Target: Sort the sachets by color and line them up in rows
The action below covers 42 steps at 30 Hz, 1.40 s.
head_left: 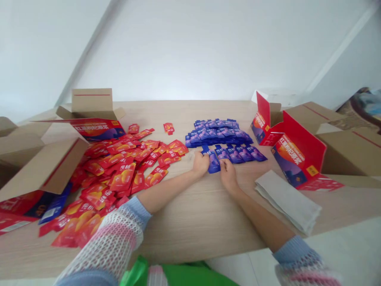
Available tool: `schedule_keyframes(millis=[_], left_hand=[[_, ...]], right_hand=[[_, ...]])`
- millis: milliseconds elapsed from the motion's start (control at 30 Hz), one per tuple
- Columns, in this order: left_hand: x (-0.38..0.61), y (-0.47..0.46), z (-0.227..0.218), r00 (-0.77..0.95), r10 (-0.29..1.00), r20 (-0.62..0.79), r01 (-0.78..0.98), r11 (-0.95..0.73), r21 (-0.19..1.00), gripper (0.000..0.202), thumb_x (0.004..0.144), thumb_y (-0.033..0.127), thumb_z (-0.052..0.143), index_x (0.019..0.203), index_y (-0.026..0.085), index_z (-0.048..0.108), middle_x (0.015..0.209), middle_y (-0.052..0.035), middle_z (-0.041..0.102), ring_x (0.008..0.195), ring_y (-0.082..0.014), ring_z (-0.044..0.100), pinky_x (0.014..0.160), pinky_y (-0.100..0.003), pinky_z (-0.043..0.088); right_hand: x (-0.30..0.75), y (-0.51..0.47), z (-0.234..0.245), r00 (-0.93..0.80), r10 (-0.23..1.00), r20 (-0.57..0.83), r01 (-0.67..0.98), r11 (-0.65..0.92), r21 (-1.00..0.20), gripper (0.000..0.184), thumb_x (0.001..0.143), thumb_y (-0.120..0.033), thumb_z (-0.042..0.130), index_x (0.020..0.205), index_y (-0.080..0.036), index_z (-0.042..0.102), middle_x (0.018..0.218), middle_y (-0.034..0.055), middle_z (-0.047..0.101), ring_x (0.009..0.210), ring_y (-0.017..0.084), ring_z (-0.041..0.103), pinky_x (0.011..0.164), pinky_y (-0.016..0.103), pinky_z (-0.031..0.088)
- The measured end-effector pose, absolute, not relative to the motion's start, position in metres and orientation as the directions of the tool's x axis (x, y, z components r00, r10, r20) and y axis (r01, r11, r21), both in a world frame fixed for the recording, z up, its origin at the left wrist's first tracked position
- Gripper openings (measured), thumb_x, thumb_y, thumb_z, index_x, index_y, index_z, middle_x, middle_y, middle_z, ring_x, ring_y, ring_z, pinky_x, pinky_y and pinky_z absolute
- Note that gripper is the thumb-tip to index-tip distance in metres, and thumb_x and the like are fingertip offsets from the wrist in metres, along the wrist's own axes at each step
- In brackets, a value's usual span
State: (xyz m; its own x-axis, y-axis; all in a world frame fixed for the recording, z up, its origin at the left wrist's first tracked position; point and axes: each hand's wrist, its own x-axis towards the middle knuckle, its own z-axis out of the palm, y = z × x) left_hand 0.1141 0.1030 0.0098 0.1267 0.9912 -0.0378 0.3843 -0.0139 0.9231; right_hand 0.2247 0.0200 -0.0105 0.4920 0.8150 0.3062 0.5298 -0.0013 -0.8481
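Fingers (205,158) pinched, left hand (200,163) and right hand (229,176) hold blue pouch (213,162)

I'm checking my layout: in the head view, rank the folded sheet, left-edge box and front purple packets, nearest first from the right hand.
1. Front purple packets: at the right hand.
2. Folded sheet: to its right.
3. Left-edge box: far left.

White-pink sleeves (119,232) have blue cuffs (139,209); perhaps a green apron (193,275) shows.
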Motion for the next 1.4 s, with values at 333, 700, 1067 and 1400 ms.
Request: schedule_keyframes(millis=[333, 700, 1067, 1400], left_hand=[[0.090, 0.086, 0.003, 0.543, 0.714, 0.442, 0.545, -0.700, 0.461, 0.047, 0.090, 0.039, 0.056, 0.130, 0.015, 0.050, 0.148, -0.0183, 0.040, 0.131, -0.0310, 0.044, 0.106, -0.047, 0.040], [0.103, 0.077, 0.006, 0.707, 0.665, 0.242, 0.635, -0.747, 0.197, 0.040, 0.097, 0.028, 0.043, 0.134, 0.027, 0.060, 0.132, -0.0116, 0.058, 0.114, -0.0298, 0.050, 0.094, -0.048, 0.038], [0.095, 0.072, -0.002, 0.592, 0.692, 0.413, 0.642, -0.715, 0.278, 0.043, 0.087, 0.036, 0.054, 0.124, 0.014, 0.063, 0.141, -0.0153, 0.053, 0.121, -0.0294, 0.053, 0.096, -0.044, 0.045], [0.029, 0.039, 0.034, 0.778, 0.571, 0.263, 0.541, -0.821, 0.182, 0.026, 0.094, 0.027, 0.049, 0.102, 0.018, 0.071, 0.101, -0.0089, 0.074, 0.098, -0.0225, 0.068, 0.086, -0.036, 0.051]], right_hand=[[0.237, 0.048, 0.002, 0.618, 0.757, 0.211, 0.665, -0.362, -0.653, 0.031, 0.095, -0.031, 0.054, 0.120, -0.012, 0.056, 0.104, 0.0179, 0.072, 0.099, 0.029, 0.069, 0.084, 0.034, 0.047], [0.231, 0.042, 0.002, 0.561, 0.789, 0.251, 0.816, -0.476, -0.327, 0.021, 0.102, -0.036, 0.049, 0.106, -0.019, 0.060, 0.096, 0.0090, 0.072, 0.084, 0.022, 0.068, 0.070, 0.029, 0.039], [0.239, 0.021, -0.011, 0.393, 0.822, 0.412, 0.896, -0.242, -0.372, 0.017, 0.093, -0.034, 0.057, 0.091, -0.019, 0.063, 0.087, 0.0060, 0.069, 0.070, 0.017, 0.053, 0.062, 0.029, 0.025], [0.237, 0.014, -0.011, 0.336, 0.811, 0.478, 0.885, -0.099, -0.454, 0.024, 0.085, -0.045, 0.057, 0.084, -0.021, 0.058, 0.076, 0.0042, 0.066, 0.070, 0.021, 0.057, 0.065, 0.031, 0.033]])
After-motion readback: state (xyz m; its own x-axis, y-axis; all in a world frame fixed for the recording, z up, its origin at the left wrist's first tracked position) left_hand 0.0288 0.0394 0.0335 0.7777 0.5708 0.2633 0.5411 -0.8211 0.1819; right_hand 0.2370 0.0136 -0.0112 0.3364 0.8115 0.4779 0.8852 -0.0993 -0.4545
